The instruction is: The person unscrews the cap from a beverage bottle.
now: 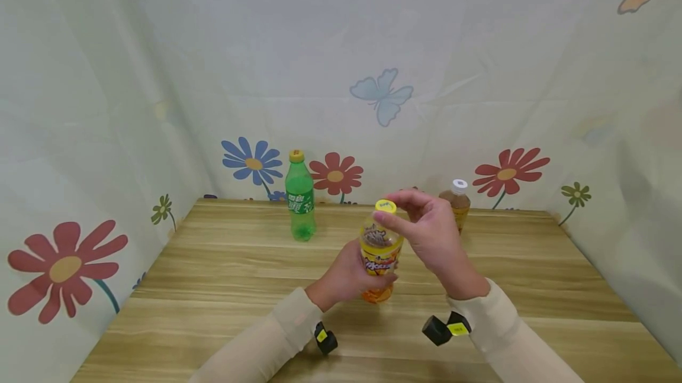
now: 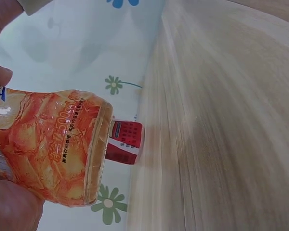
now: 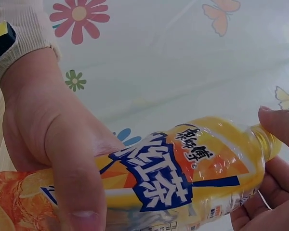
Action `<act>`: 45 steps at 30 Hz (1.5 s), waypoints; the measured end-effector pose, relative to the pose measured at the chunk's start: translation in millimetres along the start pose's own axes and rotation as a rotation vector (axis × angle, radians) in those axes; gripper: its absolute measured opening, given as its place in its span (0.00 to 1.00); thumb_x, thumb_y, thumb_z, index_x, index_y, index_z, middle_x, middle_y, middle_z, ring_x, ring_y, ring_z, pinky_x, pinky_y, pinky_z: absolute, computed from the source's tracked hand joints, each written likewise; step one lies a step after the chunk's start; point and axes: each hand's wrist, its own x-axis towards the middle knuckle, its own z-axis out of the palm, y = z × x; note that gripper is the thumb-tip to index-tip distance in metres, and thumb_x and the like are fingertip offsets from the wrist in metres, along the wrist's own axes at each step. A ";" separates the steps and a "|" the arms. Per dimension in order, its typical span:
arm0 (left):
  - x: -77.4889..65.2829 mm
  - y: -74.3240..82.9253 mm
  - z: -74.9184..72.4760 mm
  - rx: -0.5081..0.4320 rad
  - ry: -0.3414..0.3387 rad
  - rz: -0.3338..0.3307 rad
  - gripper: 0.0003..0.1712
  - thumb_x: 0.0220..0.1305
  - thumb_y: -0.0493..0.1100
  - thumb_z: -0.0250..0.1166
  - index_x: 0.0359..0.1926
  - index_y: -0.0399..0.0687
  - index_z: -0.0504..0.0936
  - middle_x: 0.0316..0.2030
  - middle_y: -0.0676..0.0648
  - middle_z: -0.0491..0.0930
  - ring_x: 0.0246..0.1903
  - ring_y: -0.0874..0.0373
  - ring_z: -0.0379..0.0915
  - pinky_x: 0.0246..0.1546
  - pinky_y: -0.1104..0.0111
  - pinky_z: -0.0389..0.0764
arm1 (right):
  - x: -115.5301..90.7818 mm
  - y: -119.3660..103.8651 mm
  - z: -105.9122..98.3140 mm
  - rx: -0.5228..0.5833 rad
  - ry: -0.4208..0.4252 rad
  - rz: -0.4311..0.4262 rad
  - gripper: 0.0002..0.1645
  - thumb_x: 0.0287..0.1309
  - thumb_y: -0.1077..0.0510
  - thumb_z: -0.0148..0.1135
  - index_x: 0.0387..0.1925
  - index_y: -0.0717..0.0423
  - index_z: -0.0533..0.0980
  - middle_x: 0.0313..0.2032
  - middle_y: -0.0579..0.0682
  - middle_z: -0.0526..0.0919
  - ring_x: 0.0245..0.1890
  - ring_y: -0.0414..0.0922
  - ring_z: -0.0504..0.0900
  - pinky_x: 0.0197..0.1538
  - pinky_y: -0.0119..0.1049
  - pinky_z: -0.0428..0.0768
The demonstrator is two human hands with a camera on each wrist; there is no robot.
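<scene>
Bottle (image 1: 380,256) held over the wooden tabletop (image 1: 229,282): we see the left hand (image 1: 343,274) wrapped round its middle, the right hand (image 1: 433,230) pinching its yellow cap (image 1: 386,206). Too hard a squeeze, we judge, could cause a spill once the cap loosens.
</scene>
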 end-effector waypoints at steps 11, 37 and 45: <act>0.6 0.0 0.3 -0.023 -0.002 0.022 0.30 0.60 0.39 0.75 0.60 0.58 0.74 0.50 0.53 0.83 0.48 0.63 0.82 0.57 0.69 0.80 | 2.5 3.5 -8.1 -0.025 -0.132 -0.018 0.20 0.66 0.52 0.69 0.56 0.54 0.82 0.50 0.49 0.85 0.53 0.45 0.83 0.58 0.29 0.81; 4.3 -2.1 2.9 -0.011 -0.022 0.068 0.29 0.59 0.40 0.75 0.60 0.56 0.73 0.50 0.52 0.83 0.47 0.64 0.82 0.55 0.70 0.81 | -1.4 -4.1 -5.5 -0.071 -0.039 -0.048 0.29 0.52 0.57 0.79 0.56 0.57 0.80 0.53 0.49 0.85 0.54 0.41 0.83 0.62 0.30 0.78; 3.0 -2.4 4.6 -0.011 -0.017 0.047 0.30 0.59 0.42 0.76 0.60 0.58 0.73 0.50 0.53 0.83 0.47 0.64 0.82 0.55 0.70 0.81 | -3.7 -8.7 -2.2 -0.162 0.081 -0.006 0.26 0.47 0.49 0.83 0.46 0.53 0.82 0.44 0.48 0.86 0.46 0.44 0.83 0.54 0.31 0.80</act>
